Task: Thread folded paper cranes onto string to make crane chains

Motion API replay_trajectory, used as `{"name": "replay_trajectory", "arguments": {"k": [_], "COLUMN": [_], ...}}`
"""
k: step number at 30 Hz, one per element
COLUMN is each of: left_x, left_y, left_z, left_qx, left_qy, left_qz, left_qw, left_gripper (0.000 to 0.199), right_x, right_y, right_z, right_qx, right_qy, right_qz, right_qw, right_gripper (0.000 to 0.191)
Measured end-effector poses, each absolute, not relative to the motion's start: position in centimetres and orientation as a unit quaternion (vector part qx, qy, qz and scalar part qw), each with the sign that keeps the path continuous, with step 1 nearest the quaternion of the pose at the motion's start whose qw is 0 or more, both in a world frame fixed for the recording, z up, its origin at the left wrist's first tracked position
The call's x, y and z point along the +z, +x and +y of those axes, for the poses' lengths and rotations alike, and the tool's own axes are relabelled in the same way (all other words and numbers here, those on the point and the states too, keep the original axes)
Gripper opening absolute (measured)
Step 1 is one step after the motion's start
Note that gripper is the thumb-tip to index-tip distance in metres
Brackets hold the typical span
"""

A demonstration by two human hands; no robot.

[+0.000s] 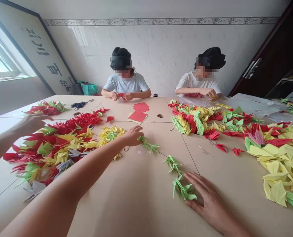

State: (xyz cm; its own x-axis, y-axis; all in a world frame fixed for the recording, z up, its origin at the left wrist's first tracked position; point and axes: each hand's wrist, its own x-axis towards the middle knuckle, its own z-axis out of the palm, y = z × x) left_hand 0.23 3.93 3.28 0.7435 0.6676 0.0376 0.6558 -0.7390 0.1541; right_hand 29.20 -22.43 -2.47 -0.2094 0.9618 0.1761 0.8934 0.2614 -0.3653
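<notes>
The right hand [210, 207], fingers spread, rests on the desk [126, 204] just beside a string of green paper cranes [173, 164]. The left hand [132, 136], fingers loosely together and pinching nothing visible, sits near the string's far end.

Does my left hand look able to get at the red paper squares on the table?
Probably yes. Your left hand is out over the table, and the red paper squares lie just beyond its fingertips. Only bare tabletop seems to lie between them, with no cranes in the way.
</notes>
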Motion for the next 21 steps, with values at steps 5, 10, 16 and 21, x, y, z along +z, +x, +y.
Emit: {"name": "replay_trajectory", "arguments": {"k": [5, 10, 16, 21], "left_x": [4.2, 4.1, 4.6, 4.9], "left_y": [1.1, 1.8, 1.3, 2.7], "left_z": [3.2, 3.1, 3.4, 2.2], "left_qx": [0.037, 0.013, -0.002, -0.004], "left_qy": [0.947, 0.953, 0.943, 0.957], "left_qz": [0.303, 0.291, 0.326, 0.280], "left_qw": [0.095, 0.079, 0.063, 0.072], "left_gripper": [0.057, 0.029, 0.038, 0.049], "right_x": [-2.6, -2.7, -2.6, -2.5], "right_y": [29.2, 29.3, 29.2, 29.3], "right_z": [-22.4, -22.3, -22.2, -22.2], "right_qx": [0.093, 0.089, 0.081, 0.076], "right_qy": [-0.604, -0.603, -0.603, -0.600], "right_qz": [-0.769, -0.766, -0.765, -0.766], "right_qw": [0.186, 0.204, 0.210, 0.220], "right_gripper": [0.062, 0.061, 0.058, 0.058]}}
